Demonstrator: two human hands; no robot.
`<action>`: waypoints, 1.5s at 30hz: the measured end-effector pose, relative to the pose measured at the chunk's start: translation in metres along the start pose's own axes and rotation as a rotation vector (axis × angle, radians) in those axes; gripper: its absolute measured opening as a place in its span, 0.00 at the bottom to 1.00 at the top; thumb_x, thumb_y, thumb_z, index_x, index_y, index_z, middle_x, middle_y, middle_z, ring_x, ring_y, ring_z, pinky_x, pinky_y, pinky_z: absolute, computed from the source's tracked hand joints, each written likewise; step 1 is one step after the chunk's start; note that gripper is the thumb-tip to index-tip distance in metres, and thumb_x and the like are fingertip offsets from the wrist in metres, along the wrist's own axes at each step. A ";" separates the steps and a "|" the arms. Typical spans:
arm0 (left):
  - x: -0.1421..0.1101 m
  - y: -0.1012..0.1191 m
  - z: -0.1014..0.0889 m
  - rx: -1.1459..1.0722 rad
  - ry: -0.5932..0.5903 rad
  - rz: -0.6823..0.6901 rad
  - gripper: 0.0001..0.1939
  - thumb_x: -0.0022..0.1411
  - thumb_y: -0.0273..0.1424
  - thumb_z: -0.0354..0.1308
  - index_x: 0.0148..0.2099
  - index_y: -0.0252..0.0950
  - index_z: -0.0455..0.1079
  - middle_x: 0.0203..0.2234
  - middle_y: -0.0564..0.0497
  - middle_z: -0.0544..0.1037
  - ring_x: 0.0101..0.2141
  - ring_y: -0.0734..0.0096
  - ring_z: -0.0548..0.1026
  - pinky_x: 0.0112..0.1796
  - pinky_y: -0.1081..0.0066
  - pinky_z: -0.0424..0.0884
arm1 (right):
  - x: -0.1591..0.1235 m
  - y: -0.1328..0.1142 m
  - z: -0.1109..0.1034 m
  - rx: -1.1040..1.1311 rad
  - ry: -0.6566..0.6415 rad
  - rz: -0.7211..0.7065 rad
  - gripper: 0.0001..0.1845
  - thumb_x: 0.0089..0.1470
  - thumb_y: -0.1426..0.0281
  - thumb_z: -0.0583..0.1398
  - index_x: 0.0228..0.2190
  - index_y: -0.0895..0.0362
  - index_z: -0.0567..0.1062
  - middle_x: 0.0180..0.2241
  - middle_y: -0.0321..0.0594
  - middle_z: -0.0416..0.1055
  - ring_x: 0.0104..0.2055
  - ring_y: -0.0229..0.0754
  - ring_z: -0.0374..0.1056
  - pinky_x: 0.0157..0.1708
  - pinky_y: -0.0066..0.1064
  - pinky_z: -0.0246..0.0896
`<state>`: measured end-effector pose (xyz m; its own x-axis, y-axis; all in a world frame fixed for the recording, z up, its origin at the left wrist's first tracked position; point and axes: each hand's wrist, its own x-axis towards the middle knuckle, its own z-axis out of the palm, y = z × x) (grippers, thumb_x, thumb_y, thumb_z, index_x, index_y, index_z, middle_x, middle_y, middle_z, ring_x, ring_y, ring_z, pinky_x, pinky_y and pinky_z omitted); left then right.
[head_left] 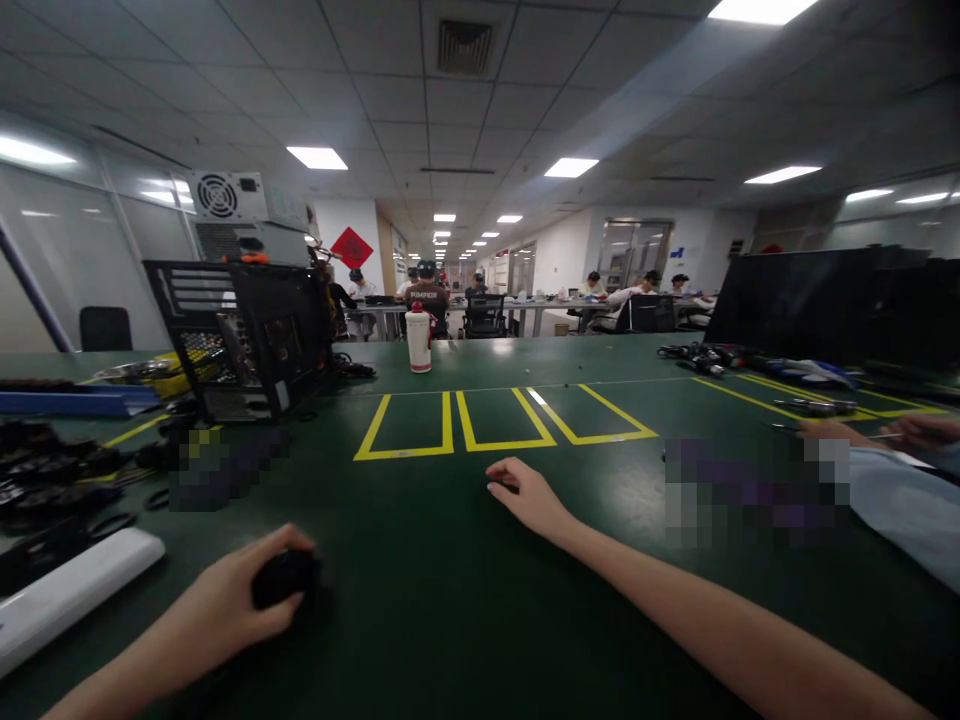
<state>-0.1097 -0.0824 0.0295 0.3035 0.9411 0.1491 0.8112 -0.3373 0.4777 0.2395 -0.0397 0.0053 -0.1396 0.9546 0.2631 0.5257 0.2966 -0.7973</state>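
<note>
My left hand (225, 600) curves around a black mouse-shaped object (283, 577) at the lower left, thumb on the near side and fingers on the far side. The object is dark and blurred, so its details do not show. Over the middle of the green table (420, 560), my right hand (529, 495) has its thumb and forefinger bent towards each other, tips close together. Whatever is between those tips, if anything, is too small to make out. Just beyond that hand, yellow tape outlines (510, 443) mark the tabletop.
An open black computer case (277, 350) stands at the left, with a power supply (225, 195) on top. A white bar (82, 590) and black cables (37, 470) lie nearby. A cup (420, 340) stands farther back. At the right are a co-worker's hands (926, 430) and loose tools (821, 408).
</note>
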 end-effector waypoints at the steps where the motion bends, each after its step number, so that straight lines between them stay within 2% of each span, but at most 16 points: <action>1: 0.015 0.011 0.005 -0.007 -0.080 0.034 0.18 0.47 0.36 0.53 0.42 0.40 0.61 0.32 0.53 0.71 0.31 0.66 0.71 0.33 0.69 0.66 | 0.006 -0.004 0.006 0.043 -0.030 0.003 0.14 0.48 0.65 0.53 0.38 0.57 0.66 0.40 0.39 0.65 0.42 0.39 0.63 0.44 0.35 0.58; 2: 0.031 0.022 0.011 -0.017 -0.144 0.077 0.18 0.47 0.36 0.53 0.43 0.40 0.60 0.33 0.54 0.71 0.31 0.67 0.71 0.32 0.71 0.66 | 0.012 -0.008 0.012 0.084 -0.058 0.008 0.14 0.48 0.64 0.53 0.38 0.57 0.66 0.39 0.39 0.65 0.41 0.39 0.63 0.42 0.35 0.59; 3: 0.047 0.035 0.018 -0.026 -0.157 0.117 0.18 0.47 0.37 0.53 0.43 0.41 0.60 0.33 0.54 0.70 0.32 0.68 0.70 0.31 0.71 0.66 | 0.016 -0.011 0.017 0.120 -0.079 0.011 0.15 0.48 0.63 0.53 0.38 0.57 0.66 0.39 0.40 0.65 0.40 0.39 0.64 0.41 0.35 0.59; 6: 0.090 0.071 0.045 -0.043 -0.119 0.250 0.17 0.46 0.35 0.54 0.41 0.41 0.61 0.33 0.55 0.70 0.33 0.68 0.70 0.33 0.71 0.65 | 0.024 -0.011 0.026 0.215 -0.118 0.005 0.18 0.47 0.59 0.53 0.37 0.58 0.66 0.37 0.41 0.66 0.38 0.39 0.64 0.39 0.34 0.60; 8: 0.111 0.087 0.064 -0.078 -0.107 0.322 0.16 0.46 0.35 0.54 0.41 0.42 0.61 0.33 0.55 0.70 0.33 0.68 0.69 0.32 0.71 0.65 | 0.027 -0.005 0.028 0.281 -0.121 0.002 0.18 0.46 0.59 0.54 0.37 0.59 0.67 0.36 0.41 0.67 0.37 0.39 0.65 0.38 0.34 0.60; 10: 0.125 0.095 0.080 -0.121 -0.079 0.382 0.16 0.47 0.34 0.54 0.40 0.42 0.61 0.34 0.55 0.70 0.34 0.67 0.70 0.33 0.70 0.65 | 0.030 0.001 0.027 0.346 -0.098 0.013 0.18 0.45 0.61 0.56 0.36 0.59 0.67 0.36 0.41 0.67 0.38 0.40 0.64 0.39 0.35 0.60; 13: 0.136 0.095 0.094 -0.169 -0.047 0.409 0.16 0.48 0.34 0.55 0.42 0.43 0.61 0.35 0.55 0.71 0.35 0.66 0.70 0.35 0.68 0.65 | 0.034 0.008 0.025 0.454 -0.084 0.077 0.17 0.43 0.63 0.58 0.35 0.59 0.67 0.35 0.41 0.68 0.38 0.39 0.64 0.41 0.36 0.59; 17: 0.143 0.084 0.101 -0.263 -0.050 0.365 0.28 0.47 0.38 0.57 0.51 0.43 0.54 0.40 0.51 0.69 0.39 0.63 0.69 0.39 0.64 0.65 | 0.039 0.011 0.023 0.540 -0.105 0.165 0.18 0.41 0.66 0.60 0.37 0.59 0.66 0.34 0.41 0.68 0.37 0.39 0.65 0.39 0.37 0.60; 20: 0.146 0.077 0.102 -0.318 -0.090 0.357 0.34 0.45 0.41 0.59 0.53 0.39 0.52 0.43 0.47 0.67 0.42 0.61 0.68 0.41 0.63 0.64 | 0.040 0.011 0.023 0.535 -0.104 0.162 0.19 0.41 0.66 0.60 0.37 0.59 0.67 0.36 0.42 0.67 0.38 0.41 0.64 0.40 0.38 0.59; 23: 0.147 0.075 0.103 -0.298 -0.045 0.400 0.32 0.44 0.40 0.61 0.51 0.38 0.55 0.45 0.46 0.66 0.44 0.60 0.66 0.44 0.62 0.62 | 0.039 0.011 0.025 0.560 -0.107 0.127 0.18 0.40 0.67 0.60 0.36 0.60 0.68 0.36 0.42 0.67 0.40 0.41 0.64 0.43 0.39 0.56; 27: 0.142 0.079 0.099 -0.252 0.029 0.485 0.31 0.44 0.35 0.61 0.50 0.40 0.54 0.44 0.48 0.66 0.43 0.61 0.67 0.42 0.62 0.63 | 0.035 0.012 0.029 0.650 -0.062 0.026 0.18 0.39 0.70 0.61 0.36 0.58 0.67 0.38 0.40 0.66 0.42 0.40 0.63 0.46 0.38 0.55; 31: 0.133 0.084 0.093 -0.241 0.052 0.534 0.29 0.45 0.31 0.60 0.49 0.42 0.53 0.44 0.50 0.64 0.43 0.63 0.66 0.41 0.63 0.64 | 0.028 0.010 0.029 0.649 -0.081 -0.031 0.17 0.39 0.72 0.61 0.35 0.56 0.66 0.40 0.38 0.65 0.43 0.40 0.63 0.45 0.37 0.56; 38: 0.128 0.089 0.091 -0.238 0.035 0.505 0.28 0.45 0.29 0.59 0.49 0.42 0.53 0.44 0.51 0.63 0.44 0.62 0.65 0.43 0.61 0.63 | 0.022 0.002 0.028 0.595 -0.060 -0.023 0.15 0.41 0.67 0.60 0.35 0.56 0.66 0.39 0.38 0.65 0.42 0.38 0.62 0.45 0.36 0.56; 45: 0.133 0.084 0.094 -0.251 0.031 0.483 0.29 0.44 0.30 0.59 0.48 0.42 0.53 0.44 0.51 0.63 0.43 0.62 0.65 0.42 0.61 0.63 | 0.026 0.009 0.031 0.447 -0.051 0.028 0.18 0.45 0.63 0.57 0.39 0.57 0.65 0.39 0.41 0.65 0.41 0.40 0.62 0.44 0.37 0.55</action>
<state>0.0462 0.0120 0.0079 0.5941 0.6818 0.4268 0.4376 -0.7192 0.5396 0.2141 -0.0114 -0.0117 -0.1780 0.9592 0.2198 0.1170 0.2424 -0.9631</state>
